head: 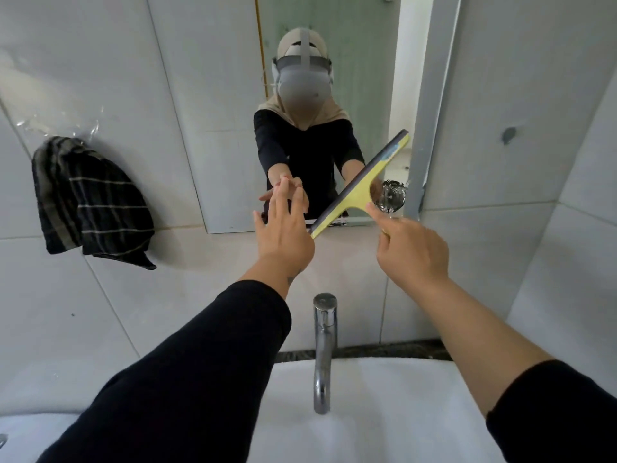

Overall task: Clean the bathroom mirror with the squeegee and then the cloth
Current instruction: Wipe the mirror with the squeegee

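right hand (412, 252) gripping squeegee (360, 188) on mirror (230, 95), cloth (90, 202) hanging left

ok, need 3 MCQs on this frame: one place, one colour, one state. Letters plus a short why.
1. Where is the cloth?
A. hanging on the wall left of the mirror
B. in the sink
C. over the tap

2. What colour is the squeegee body?
A. red
B. yellow
C. white

3. What is the left hand doing?
A. gripping the cloth
B. turning the tap
C. open, holding nothing

Key: A, the cloth hangs on the tiles; B, yellow frame with a grey blade; C, fingers spread at the glass while the right hand holds the squeegee.
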Demonstrator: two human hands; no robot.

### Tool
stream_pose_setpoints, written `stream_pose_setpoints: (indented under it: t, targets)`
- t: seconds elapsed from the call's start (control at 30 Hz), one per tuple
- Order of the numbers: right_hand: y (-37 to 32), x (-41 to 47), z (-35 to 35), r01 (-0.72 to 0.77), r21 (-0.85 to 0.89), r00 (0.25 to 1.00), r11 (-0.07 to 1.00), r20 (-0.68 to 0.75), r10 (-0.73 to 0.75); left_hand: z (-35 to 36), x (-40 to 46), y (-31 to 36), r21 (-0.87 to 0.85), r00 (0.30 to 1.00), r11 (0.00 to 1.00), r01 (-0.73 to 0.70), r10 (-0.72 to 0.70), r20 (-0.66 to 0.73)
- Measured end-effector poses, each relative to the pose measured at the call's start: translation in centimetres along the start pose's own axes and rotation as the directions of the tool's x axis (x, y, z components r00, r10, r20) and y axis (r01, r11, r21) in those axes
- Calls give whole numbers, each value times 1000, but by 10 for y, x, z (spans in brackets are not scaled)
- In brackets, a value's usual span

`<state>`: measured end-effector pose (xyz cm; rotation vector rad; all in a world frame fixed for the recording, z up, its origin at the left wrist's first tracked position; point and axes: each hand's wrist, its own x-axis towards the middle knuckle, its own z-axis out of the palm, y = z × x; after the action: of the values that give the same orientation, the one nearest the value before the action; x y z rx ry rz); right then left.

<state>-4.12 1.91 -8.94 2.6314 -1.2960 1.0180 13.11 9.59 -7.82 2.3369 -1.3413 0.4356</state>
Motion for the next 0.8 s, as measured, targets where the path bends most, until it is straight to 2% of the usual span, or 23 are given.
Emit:
stream_pose_setpoints:
  t: [0.23, 0.5, 0.63, 0.8]
  targets:
    - [31, -12, 12, -99, 134, 995, 986, 16, 98, 24, 3, 34, 42, 993, 993, -114, 114, 8]
    - [40, -29, 32, -208, 320, 977, 924, 32, 209, 44, 6, 42, 88, 996, 992, -93, 92, 14]
    - [39, -31, 34, -224, 338, 974, 914, 39, 224, 46, 6, 43, 85, 996, 992, -88, 87, 17]
    - [47, -44, 33, -353, 263, 932, 898, 179, 314, 41, 5, 52, 83, 997, 995, -58, 53, 58]
